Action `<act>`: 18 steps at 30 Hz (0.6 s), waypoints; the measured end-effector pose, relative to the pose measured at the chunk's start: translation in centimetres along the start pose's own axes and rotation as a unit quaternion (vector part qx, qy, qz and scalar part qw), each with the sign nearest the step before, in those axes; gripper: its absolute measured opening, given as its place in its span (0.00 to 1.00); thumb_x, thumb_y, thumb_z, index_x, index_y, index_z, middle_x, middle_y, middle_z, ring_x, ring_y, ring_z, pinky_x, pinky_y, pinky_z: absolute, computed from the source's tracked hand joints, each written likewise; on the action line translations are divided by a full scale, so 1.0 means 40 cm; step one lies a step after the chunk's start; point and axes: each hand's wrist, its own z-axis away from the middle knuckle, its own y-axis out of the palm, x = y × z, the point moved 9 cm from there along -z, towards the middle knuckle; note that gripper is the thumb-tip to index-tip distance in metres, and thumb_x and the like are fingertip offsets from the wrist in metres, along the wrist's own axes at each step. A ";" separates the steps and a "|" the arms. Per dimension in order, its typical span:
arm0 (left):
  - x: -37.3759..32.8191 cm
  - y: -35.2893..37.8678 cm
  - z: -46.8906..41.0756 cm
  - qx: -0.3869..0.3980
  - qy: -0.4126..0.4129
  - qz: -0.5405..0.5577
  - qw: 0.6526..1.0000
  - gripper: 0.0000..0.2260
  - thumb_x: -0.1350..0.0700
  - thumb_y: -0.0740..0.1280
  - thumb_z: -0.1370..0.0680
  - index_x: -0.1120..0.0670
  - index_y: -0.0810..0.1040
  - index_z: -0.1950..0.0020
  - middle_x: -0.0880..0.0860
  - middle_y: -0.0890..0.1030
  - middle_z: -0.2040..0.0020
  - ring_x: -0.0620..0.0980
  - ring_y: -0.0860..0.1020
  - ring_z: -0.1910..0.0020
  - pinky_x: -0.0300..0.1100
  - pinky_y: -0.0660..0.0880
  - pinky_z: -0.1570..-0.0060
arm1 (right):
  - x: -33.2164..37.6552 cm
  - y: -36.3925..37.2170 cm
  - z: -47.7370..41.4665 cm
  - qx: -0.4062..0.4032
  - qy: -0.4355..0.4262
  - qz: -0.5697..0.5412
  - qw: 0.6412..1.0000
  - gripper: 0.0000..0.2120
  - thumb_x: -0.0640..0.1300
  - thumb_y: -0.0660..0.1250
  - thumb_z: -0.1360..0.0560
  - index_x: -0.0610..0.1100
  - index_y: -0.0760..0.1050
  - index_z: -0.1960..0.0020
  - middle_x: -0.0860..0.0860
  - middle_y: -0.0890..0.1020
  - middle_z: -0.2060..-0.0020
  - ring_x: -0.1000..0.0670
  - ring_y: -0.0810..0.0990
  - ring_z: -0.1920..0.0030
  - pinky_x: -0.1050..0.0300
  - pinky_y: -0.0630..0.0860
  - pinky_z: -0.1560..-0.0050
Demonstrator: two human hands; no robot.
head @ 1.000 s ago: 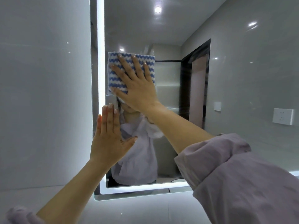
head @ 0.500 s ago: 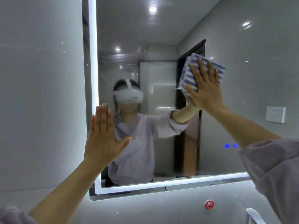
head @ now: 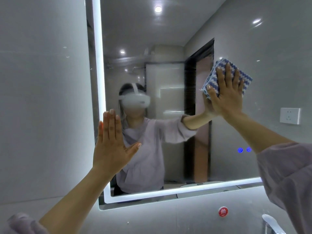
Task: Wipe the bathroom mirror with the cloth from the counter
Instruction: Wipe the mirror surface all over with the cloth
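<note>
Mirror: the mirror (head: 168, 39) is hanging on a grey tiled wall (head: 42, 98) and filling most of the view; a white lit strip (head: 98, 81) is glowing down its left edge and along its bottom edge.

Cloth: the blue-and-white zigzag cloth (head: 211, 78) is lying folded and flat against the glass, in the upper right part of the mirror, over the reflected dark doorway's right side.

Right hand: the right hand (head: 226, 97) is pressing the cloth onto the glass with its palm; its fingers (head: 228, 73) are stretching straight up and slightly spread across the cloth, with the thumb lying along the cloth's left edge. Nothing is being pinched.

Left hand: the left hand (head: 111, 152) is resting flat against the mirror's lower left part, just beside the lit strip; its fingers (head: 111, 125) are pointing up, straight and close together, the thumb sticking out to the right, holding nothing.

Sleeves: a pale lilac sleeve (head: 287, 183) is covering the right upper arm; both forearms are showing bare.

Reflection: a person in a lilac top is wearing a white headset (head: 135, 99) and mirroring the raised arm.

Other things: two blue icons (head: 240, 150) are glowing low on the glass; a red round sticker (head: 223, 211) is sitting on the wall below the mirror; a chrome tap (head: 270, 223) is showing at the bottom right corner.
</note>
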 end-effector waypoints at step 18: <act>0.004 0.000 -0.002 0.017 -0.021 -0.007 1.000 0.49 0.27 0.52 0.27 0.64 0.46 0.22 0.60 0.45 0.20 0.58 0.44 0.21 0.50 0.43 0.22 | 0.647 -0.049 -0.029 -0.017 -0.225 0.003 0.974 0.34 0.66 0.45 0.22 0.51 0.43 0.21 0.49 0.46 0.22 0.41 0.42 0.23 0.39 0.37 0.26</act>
